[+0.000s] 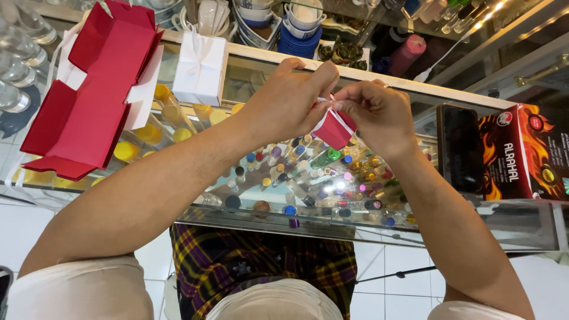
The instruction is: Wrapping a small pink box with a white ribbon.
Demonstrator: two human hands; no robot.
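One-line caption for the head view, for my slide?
Both hands, left hand and right hand, tie white ribbon on a small red box above a glass counter.

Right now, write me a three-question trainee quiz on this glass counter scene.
1. True or false: both hands, the left hand and the right hand, are at the small red box.
2. What colour is the ribbon on that box? A) green B) white C) black
3. Fill in: the closed white box stands on the glass counter to the ____ of the flat red box blank.

Key: 1 true; 2 B; 3 right
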